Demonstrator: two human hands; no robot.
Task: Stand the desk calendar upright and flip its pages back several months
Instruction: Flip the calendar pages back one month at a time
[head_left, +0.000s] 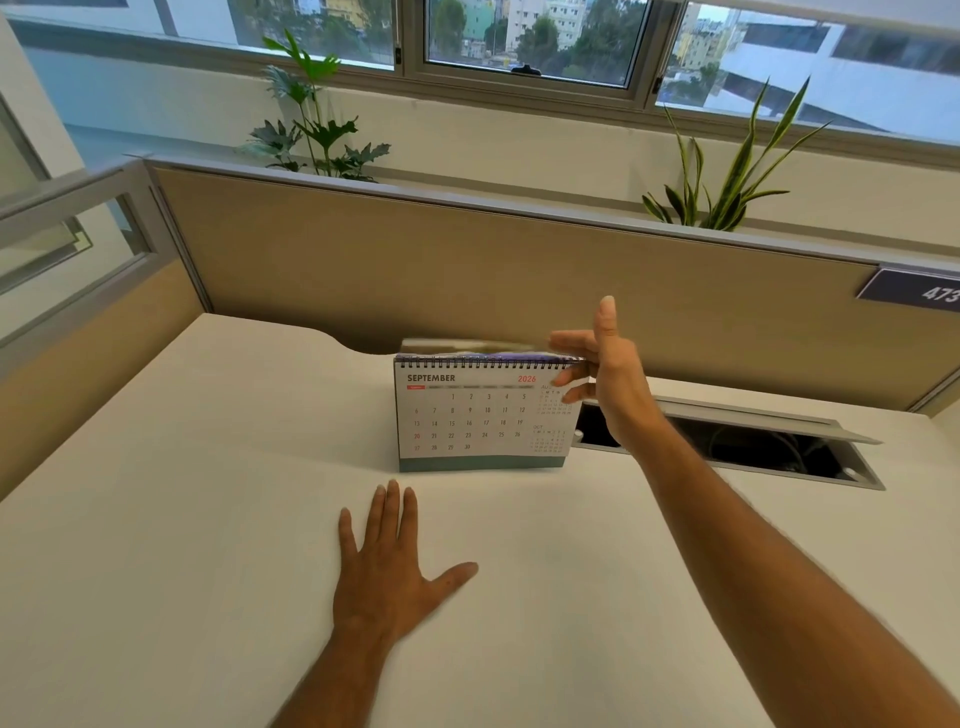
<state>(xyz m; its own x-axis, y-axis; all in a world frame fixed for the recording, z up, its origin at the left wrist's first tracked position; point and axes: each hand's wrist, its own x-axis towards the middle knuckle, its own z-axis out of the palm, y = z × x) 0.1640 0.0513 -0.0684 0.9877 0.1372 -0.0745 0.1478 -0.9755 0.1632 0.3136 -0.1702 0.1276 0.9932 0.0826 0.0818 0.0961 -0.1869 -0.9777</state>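
Two bare hands are in my view over the pale desk (156, 519). Nearest me, my left hand (387, 569) lies flat on the desktop, palm down, fingers spread wide and holding nothing, just in front of the desk calendar (480, 415). Past it, the calendar stands upright on its teal base, facing me, with the September 2026 page showing and the spiral binding along the top. My right hand (605, 371) is raised at the calendar's upper right corner, thumb pointing up, fingers loosely open and reaching across the binding; a blurred page (467, 345) hangs over the top edge by those fingers, and I cannot tell whether they touch it. Right of the calendar, an open cable tray (753, 447) is sunk into the desk. Behind stands a beige partition (467, 270), then two plants (311, 130) and windows (524, 36).
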